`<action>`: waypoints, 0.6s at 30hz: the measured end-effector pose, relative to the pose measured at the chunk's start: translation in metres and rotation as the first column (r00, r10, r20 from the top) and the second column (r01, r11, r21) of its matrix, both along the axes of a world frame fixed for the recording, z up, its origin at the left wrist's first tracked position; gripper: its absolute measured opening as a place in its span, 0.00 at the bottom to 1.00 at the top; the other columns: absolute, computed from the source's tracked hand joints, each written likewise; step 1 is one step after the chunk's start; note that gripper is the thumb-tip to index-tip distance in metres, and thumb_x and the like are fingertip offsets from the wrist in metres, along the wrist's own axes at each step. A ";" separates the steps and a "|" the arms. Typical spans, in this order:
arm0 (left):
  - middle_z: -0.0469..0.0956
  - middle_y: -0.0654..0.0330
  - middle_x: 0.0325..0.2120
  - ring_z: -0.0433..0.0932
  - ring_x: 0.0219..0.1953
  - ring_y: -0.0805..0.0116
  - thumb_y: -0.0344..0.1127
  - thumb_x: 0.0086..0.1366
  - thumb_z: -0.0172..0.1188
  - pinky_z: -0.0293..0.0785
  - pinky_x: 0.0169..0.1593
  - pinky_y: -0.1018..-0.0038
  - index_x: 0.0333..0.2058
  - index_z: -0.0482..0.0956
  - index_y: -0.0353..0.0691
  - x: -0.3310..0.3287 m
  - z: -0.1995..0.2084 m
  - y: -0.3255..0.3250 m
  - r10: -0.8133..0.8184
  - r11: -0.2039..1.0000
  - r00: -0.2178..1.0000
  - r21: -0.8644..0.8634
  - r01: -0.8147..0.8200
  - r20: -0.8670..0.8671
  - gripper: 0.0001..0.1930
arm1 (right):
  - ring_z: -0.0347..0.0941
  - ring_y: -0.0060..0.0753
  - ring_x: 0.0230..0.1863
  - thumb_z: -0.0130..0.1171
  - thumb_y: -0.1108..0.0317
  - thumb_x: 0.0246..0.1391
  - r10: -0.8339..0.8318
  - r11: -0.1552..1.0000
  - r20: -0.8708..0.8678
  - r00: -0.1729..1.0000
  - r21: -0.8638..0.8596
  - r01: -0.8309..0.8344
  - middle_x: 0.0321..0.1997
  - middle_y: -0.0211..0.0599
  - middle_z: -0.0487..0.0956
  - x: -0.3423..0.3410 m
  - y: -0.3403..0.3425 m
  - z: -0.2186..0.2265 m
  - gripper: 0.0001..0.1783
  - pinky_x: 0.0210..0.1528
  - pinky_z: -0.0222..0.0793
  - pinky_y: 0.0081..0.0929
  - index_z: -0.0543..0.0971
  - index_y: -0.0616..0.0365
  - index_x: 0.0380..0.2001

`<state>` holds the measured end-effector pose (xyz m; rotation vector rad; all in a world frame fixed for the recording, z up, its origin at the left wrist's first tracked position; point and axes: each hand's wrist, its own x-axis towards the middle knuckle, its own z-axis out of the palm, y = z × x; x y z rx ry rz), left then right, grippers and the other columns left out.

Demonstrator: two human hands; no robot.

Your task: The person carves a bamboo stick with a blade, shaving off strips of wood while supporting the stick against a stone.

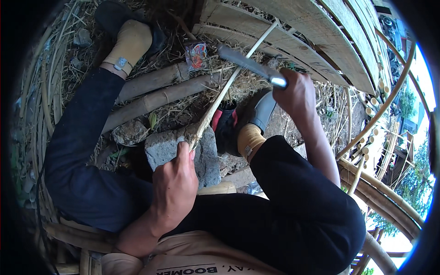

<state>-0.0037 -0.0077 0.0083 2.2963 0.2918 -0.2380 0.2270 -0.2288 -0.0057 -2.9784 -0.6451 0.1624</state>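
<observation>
My left hand [176, 188] is closed on the near end of a long, pale bamboo strip [222, 94], which slants away to the upper right. Close to my fingers the strip's end looks rough and frayed, above a grey stone block [208, 158]. In my right hand [295, 89] is a knife [247, 62] with a straight blade, gripped at its handle. The blade points to the upper left and crosses the strip in the picture; whether the two touch, I cannot tell. A red and black item [224, 120] lies just past the stone.
Two thick bamboo poles [158, 98] lie on straw-littered ground, left of the strip. A crumpled printed packet [196, 56] is beyond them. A slatted wooden panel [298, 23] fills the upper right. Bent bamboo lengths [389, 119] and stacked canes stand at the far right.
</observation>
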 end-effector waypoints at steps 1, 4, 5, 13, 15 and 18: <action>0.77 0.45 0.18 0.80 0.20 0.45 0.28 0.72 0.53 0.73 0.22 0.56 0.45 0.70 0.31 -0.001 0.000 0.000 0.000 1.000 1.000 -0.014 0.000 0.012 0.07 | 0.82 0.56 0.30 0.62 0.71 0.42 -0.089 0.996 0.059 0.994 0.004 0.089 0.25 0.52 0.82 0.008 -0.004 0.002 0.09 0.37 0.78 0.46 0.84 0.57 0.30; 0.77 0.45 0.18 0.80 0.21 0.44 0.29 0.72 0.53 0.72 0.22 0.56 0.45 0.71 0.32 -0.003 -0.001 0.000 -0.011 0.999 1.000 -0.030 0.011 -0.005 0.08 | 0.81 0.58 0.31 0.61 0.71 0.45 -0.135 0.990 0.090 0.987 -0.038 0.139 0.25 0.55 0.82 0.023 -0.024 0.005 0.08 0.37 0.78 0.46 0.84 0.59 0.30; 0.77 0.45 0.18 0.80 0.21 0.44 0.30 0.72 0.53 0.72 0.22 0.55 0.45 0.71 0.32 -0.002 -0.001 0.000 -0.013 0.999 1.000 -0.034 0.012 -0.022 0.08 | 0.81 0.59 0.31 0.61 0.70 0.46 -0.139 0.990 0.046 0.989 0.007 0.139 0.26 0.56 0.81 0.021 -0.027 0.005 0.08 0.37 0.77 0.47 0.84 0.61 0.30; 0.74 0.41 0.18 0.77 0.23 0.37 0.29 0.73 0.51 0.68 0.24 0.50 0.44 0.71 0.32 -0.002 -0.002 -0.002 0.042 0.995 0.997 -0.083 -0.048 -0.064 0.06 | 0.80 0.60 0.30 0.62 0.68 0.46 -0.022 0.991 -0.140 0.990 0.126 0.040 0.24 0.56 0.80 -0.012 -0.009 0.003 0.10 0.37 0.76 0.47 0.83 0.62 0.31; 0.75 0.41 0.18 0.77 0.23 0.37 0.28 0.73 0.51 0.68 0.24 0.50 0.44 0.71 0.32 -0.001 0.000 -0.001 0.057 0.994 0.996 -0.085 -0.063 -0.066 0.06 | 0.79 0.57 0.26 0.63 0.71 0.44 0.054 0.986 -0.164 0.985 0.164 -0.027 0.20 0.54 0.78 -0.021 -0.001 0.003 0.07 0.31 0.74 0.42 0.81 0.63 0.27; 0.75 0.42 0.18 0.77 0.23 0.38 0.29 0.73 0.51 0.68 0.24 0.50 0.44 0.71 0.32 0.000 0.000 -0.002 0.049 0.995 0.998 -0.085 -0.052 -0.045 0.07 | 0.80 0.56 0.27 0.64 0.70 0.39 0.161 0.984 -0.140 0.977 0.100 -0.147 0.22 0.50 0.80 -0.029 0.006 0.000 0.11 0.33 0.76 0.42 0.84 0.58 0.30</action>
